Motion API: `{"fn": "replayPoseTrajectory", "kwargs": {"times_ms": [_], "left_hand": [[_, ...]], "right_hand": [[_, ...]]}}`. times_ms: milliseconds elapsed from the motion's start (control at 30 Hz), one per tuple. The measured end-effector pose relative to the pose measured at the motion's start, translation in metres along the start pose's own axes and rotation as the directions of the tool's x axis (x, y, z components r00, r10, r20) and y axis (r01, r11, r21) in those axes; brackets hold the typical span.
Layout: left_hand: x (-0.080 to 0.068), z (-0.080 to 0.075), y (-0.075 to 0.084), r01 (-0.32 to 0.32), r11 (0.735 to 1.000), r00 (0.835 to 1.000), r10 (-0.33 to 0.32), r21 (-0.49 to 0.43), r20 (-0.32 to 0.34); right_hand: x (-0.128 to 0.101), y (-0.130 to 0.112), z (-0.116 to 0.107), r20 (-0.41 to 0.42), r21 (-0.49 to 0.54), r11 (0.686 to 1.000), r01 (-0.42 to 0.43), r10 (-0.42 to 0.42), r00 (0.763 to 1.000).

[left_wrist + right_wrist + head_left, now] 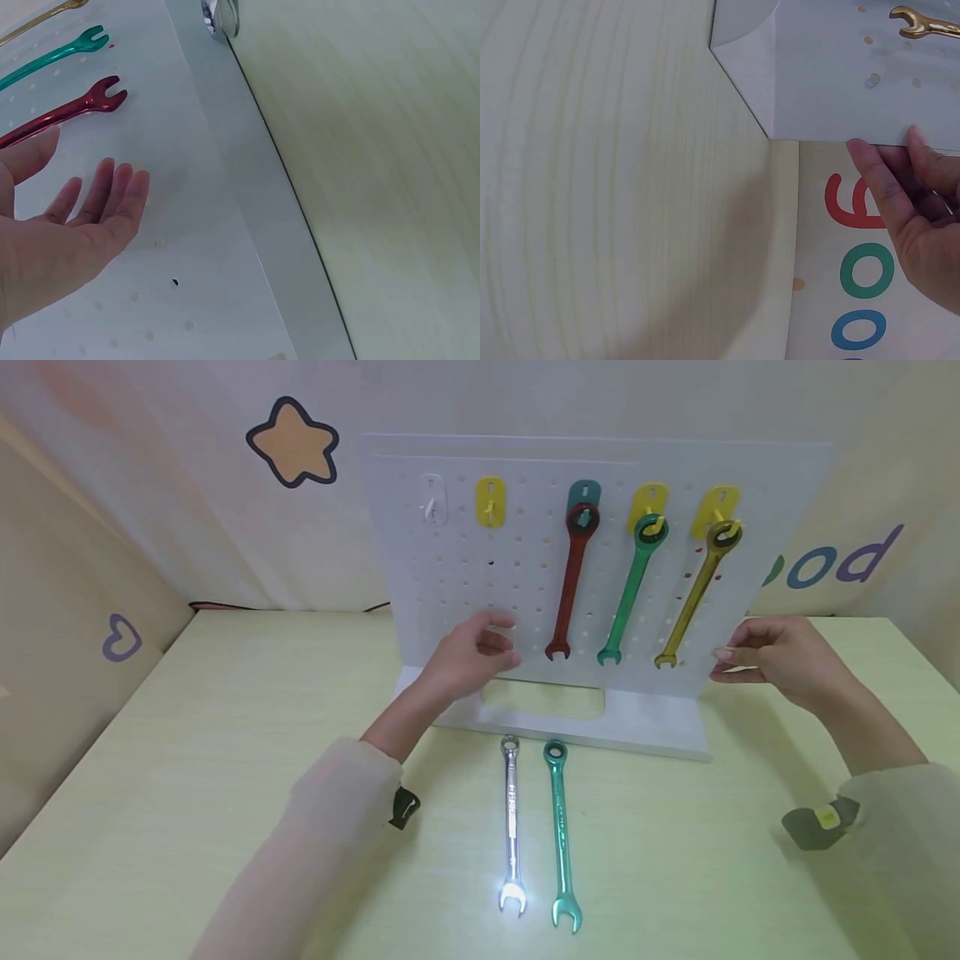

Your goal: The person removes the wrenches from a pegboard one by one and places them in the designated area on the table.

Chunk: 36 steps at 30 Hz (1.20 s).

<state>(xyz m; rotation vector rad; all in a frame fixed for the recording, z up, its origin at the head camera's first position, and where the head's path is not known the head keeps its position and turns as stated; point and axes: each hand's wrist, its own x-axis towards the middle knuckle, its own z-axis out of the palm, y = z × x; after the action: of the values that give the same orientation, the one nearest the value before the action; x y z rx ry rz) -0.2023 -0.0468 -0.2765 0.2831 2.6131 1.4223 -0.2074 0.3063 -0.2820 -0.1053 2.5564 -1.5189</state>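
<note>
A white pegboard [480,568] stands upright on the table, seen up close in both wrist views as pegboard [187,247] and pegboard [825,82]. A red wrench [572,581], a green wrench [628,589] and a gold wrench [696,593] hang from its hooks. My left hand [498,639] hovers at the board's lower front, left of the red wrench [71,109], fingers [124,199] straight and holding nothing. My right hand [727,662] pinches the board's right edge with curled fingers [889,180], near the gold wrench [922,24]. A silver wrench [512,822] and a second green wrench [561,835] lie on the table before the board.
The board's white base [645,727] juts forward onto the pale wooden table [187,760]. Two bare hooks, white hook [432,503] and yellow hook [491,503], sit at the board's upper left. Walls with stickers close in behind and on the left.
</note>
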Motion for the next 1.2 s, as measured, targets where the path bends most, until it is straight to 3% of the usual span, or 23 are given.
{"fn": "replayPoseTrajectory", "kwargs": {"times_ms": [400, 867, 1200], "left_hand": [[0.006, 0.004, 0.015, -0.148, 0.986, 0.989, 0.147, -0.076, -0.023], [0.013, 0.011, 0.040, -0.218, 0.963, 0.976, 0.217, -0.156, -0.022], [0.014, 0.014, 0.049, -0.254, 0.951, 0.967, 0.254, -0.179, -0.020]], "right_hand": [[0.000, 0.001, 0.000, -0.008, 0.034, 0.999, 0.012, -0.011, 1.000], [0.000, 0.002, 0.000, -0.014, 0.077, 0.997, 0.021, -0.020, 1.000], [0.001, 0.002, 0.000, -0.014, 0.076, 0.997, 0.019, -0.018, 1.000]]}}
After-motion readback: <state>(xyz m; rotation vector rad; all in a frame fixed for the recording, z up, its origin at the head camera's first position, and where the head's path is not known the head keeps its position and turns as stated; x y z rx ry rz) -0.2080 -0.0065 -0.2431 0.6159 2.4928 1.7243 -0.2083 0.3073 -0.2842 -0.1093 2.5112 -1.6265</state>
